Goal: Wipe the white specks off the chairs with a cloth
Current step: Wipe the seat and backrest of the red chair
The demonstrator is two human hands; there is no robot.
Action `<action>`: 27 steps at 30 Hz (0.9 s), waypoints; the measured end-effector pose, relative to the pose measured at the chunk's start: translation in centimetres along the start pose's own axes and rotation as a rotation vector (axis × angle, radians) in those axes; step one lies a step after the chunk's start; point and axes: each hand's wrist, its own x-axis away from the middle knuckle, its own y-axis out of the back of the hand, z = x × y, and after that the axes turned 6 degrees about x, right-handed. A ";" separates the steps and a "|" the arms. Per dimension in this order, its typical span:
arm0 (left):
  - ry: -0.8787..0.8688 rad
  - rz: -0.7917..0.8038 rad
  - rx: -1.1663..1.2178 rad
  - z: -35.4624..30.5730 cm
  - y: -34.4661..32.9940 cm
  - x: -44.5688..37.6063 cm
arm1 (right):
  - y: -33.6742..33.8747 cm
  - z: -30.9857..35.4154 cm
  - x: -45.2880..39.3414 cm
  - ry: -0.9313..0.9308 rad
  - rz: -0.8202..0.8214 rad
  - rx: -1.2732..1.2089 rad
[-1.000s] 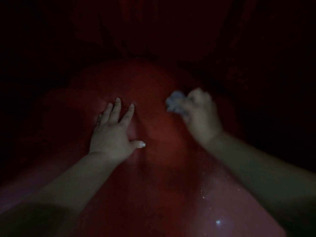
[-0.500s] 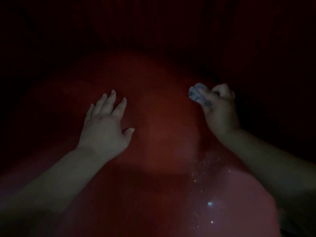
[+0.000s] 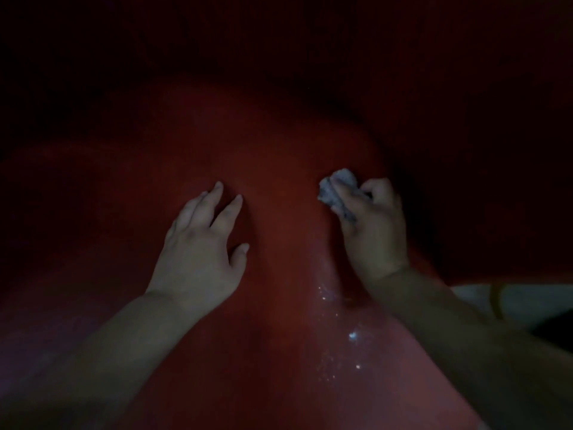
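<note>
The scene is very dark. A red chair seat point(image 3: 279, 212) fills most of the head view, its surface brighter toward 6 o'clock and fading into shadow toward 12. Its far edge curves across the upper middle, and beyond that edge everything is near black.

The left hand point(image 3: 198, 252) lies palm-down on the seat at about 9 o'clock of centre, fingers straight and slightly spread, holding nothing. The right hand point(image 3: 372, 231) sits at about 3 o'clock of centre, fingers curled round a crumpled pale cloth point(image 3: 338, 190) that sticks out from the fist toward 11 o'clock and touches the seat.

A scatter of white specks point(image 3: 352, 336) runs down the seat at about 5 o'clock, just below the right wrist and apart from the cloth. Between the two hands is a bare strip of red surface.

At the right edge, about 4 o'clock, the seat's side edge drops away to a pale floor patch point(image 3: 527, 301).
</note>
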 end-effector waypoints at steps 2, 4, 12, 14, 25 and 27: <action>0.001 -0.009 -0.002 -0.4 -0.2 0.2 | 0.2 1.6 4.3 0.046 0.033 -0.027; 0.008 -0.020 0.002 -0.9 -0.4 0.4 | 0.9 2.6 8.2 0.157 0.076 -0.062; -0.005 0.010 -0.019 -1.9 -1.2 2.2 | 1.4 -0.3 3.2 -0.131 -0.016 -0.011; 0.005 0.016 -0.014 -2.1 -1.4 2.7 | 0.8 2.1 6.6 -0.076 -0.014 -0.017; -0.022 0.018 -0.020 -1.5 -2.2 5.1 | 1.9 0.1 6.0 -0.182 -0.049 0.017; -0.019 0.007 -0.004 -1.7 -2.3 5.1 | 1.1 2.5 9.2 -0.095 -0.018 -0.030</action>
